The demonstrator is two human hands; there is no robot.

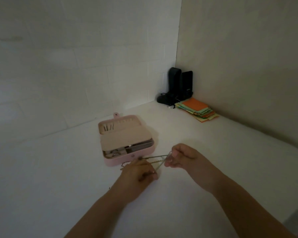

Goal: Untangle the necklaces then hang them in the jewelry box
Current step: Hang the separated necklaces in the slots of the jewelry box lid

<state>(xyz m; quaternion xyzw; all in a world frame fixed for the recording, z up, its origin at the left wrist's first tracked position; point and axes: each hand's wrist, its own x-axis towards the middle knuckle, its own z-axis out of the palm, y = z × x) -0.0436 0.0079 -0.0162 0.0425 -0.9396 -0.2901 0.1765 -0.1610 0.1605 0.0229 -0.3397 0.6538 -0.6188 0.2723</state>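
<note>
A pink jewelry box (110,162) lies open on the white table, its beige lid (126,133) tilted back with small hooks along the top edge. Thin gold necklaces (155,159) are stretched taut between my two hands just in front of the box's right corner. My left hand (138,174) pinches the chains at the lower left, and a loose bit of chain hangs beside it near the box. My right hand (181,155) pinches the other ends, slightly higher and to the right. The chains cross between the hands.
Two black speakers (179,85) with cables stand in the far corner against the walls. A stack of coloured paper sheets (198,109) lies next to them by the right wall. The white table (58,169) runs up to both walls.
</note>
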